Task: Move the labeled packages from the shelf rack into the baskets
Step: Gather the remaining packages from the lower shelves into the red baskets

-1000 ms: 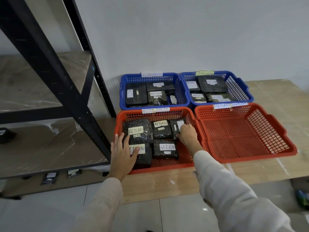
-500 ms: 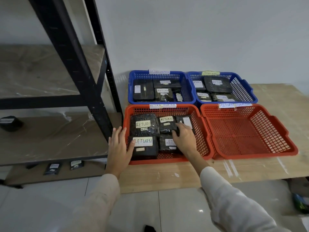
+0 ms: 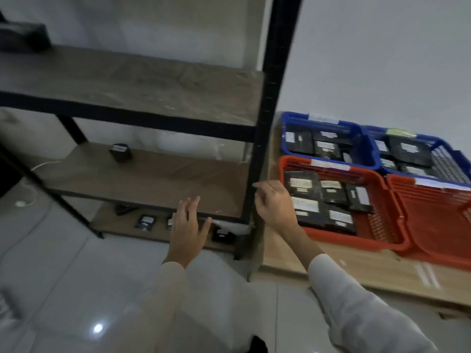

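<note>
I see both hands empty in front of the shelf rack (image 3: 265, 98). The left hand (image 3: 187, 230) is spread wide with fingers apart, in front of the edge of the middle shelf board (image 3: 153, 179). The right hand (image 3: 274, 205) is loosely open, fingers a little curled, between the black post of the rack and the near red basket (image 3: 382, 238); it holds nothing. This basket has several dark labeled packages (image 3: 328, 192) lying flat inside. One small package (image 3: 121, 152) stands on the middle shelf, and a few others (image 3: 145, 221) lie on the lowest board. The two blue baskets (image 3: 362, 149) behind also have packages. The picture is blurred, so I cannot read the labels.
</note>
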